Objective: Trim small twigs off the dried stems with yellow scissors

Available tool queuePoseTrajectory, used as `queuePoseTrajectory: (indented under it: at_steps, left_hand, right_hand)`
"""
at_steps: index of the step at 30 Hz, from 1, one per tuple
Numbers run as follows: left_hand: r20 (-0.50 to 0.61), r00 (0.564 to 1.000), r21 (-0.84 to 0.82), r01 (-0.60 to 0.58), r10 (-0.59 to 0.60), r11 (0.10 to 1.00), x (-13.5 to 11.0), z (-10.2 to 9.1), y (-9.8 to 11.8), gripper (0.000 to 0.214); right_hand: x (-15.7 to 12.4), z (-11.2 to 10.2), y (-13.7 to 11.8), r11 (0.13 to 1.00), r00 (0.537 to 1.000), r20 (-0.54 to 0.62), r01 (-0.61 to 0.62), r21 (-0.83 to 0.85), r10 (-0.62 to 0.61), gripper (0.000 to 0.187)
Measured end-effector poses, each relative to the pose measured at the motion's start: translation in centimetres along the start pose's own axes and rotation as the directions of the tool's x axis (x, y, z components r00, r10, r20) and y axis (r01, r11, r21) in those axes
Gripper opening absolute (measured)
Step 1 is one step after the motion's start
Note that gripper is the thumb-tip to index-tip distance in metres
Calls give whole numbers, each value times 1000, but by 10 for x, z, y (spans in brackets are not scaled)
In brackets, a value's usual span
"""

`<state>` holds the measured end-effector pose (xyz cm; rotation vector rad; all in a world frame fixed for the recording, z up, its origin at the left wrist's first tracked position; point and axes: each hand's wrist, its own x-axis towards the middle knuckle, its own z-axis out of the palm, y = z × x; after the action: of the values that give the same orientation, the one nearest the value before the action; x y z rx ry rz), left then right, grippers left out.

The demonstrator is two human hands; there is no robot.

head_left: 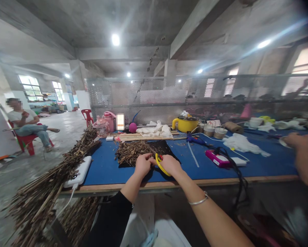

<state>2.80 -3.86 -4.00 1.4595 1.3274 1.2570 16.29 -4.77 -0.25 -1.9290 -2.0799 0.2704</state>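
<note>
My right hand point(171, 165) is closed around scissors with yellow handles point(162, 167), over the front of the blue worktable point(104, 176). The scissors' blades point away from me, toward a heap of dried plant stems point(130, 152) on a black cloth point(166, 147). Close beside the scissors, my left hand point(144, 164) has its fingers pinched together at the near edge of the heap. Whatever lies between those fingertips is too small to make out.
A large dried-plant bundle point(48, 178) and a white power bank point(82, 171) lie left. Behind are wooden sticks point(143, 138) and a yellow pot point(187, 124). A blue glue gun point(195, 139) and purple box point(217, 159) lie right. Another person's hand point(301, 145) reaches in.
</note>
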Motion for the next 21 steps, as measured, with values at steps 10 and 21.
queuePoseTrajectory:
  at_steps: [10, 21]
  left_hand:
    - [-88, 978, -280, 160, -192, 947, -3, -4, 16, 31]
    - [-16, 979, -461, 171, -201, 871, -2, -4, 12, 33]
  right_hand:
    - [-12, 9, 1, 992, 968, -230, -83, 92, 102, 41]
    - [-10, 21, 13, 928, 909, -379, -25, 372, 176, 35]
